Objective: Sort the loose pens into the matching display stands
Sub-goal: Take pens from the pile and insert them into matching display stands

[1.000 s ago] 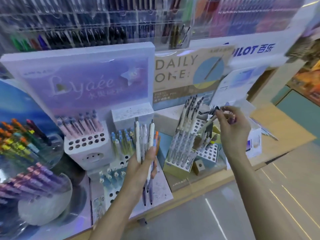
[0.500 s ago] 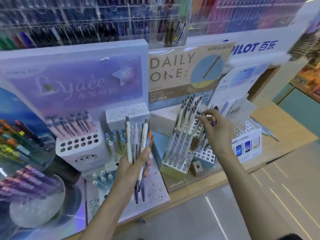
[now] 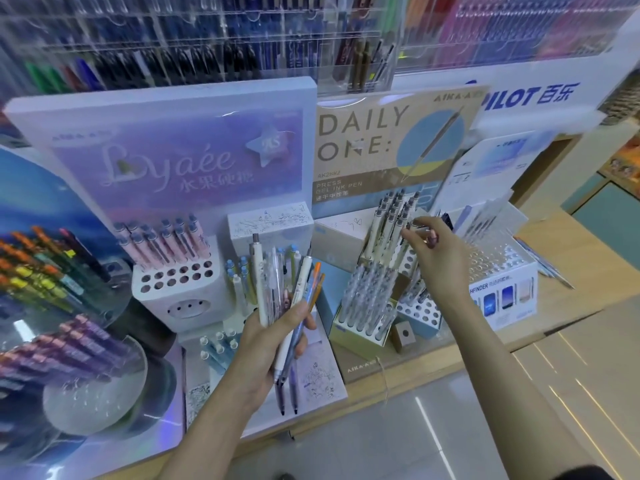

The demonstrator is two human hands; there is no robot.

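Nearest the camera, the left hand (image 3: 273, 344) is closed around a bundle of loose pens (image 3: 287, 289), fanned upright with their tips hanging below the palm. The bundle is mixed: cream barrels, clear ones, an orange one and a blue-grey one, so several kinds are waiting for a home. Going by that fistful, the sorting looks well short of finished.

A little further out, the right hand (image 3: 440, 258) reaches over the Daily One stand (image 3: 349, 327). Its thumb and forefinger pinch what looks like the top of a single pen (image 3: 410, 226) among the cream pens in the back rows; whether that pen is fully seated in its hole is too blurred to tell. This seems to be the step in hand: one pen going in where it matches.

To the left, the Lyaée stand (image 3: 173, 282) carries pink pens in its rear rows and shows open holes in front. A white perforated stand (image 3: 498, 258) on the right has many open holes too, so there is room for more.

All of this sits on a pale wooden desk (image 3: 554, 251) above a grey tiled floor (image 3: 450, 427). Round tiers (image 3: 52, 271) of coloured pens stand at the far left. Behind rise printed backboards, then acrylic racks (image 3: 207, 46) packed with pens and a Pilot sign (image 3: 526, 97) on the wall
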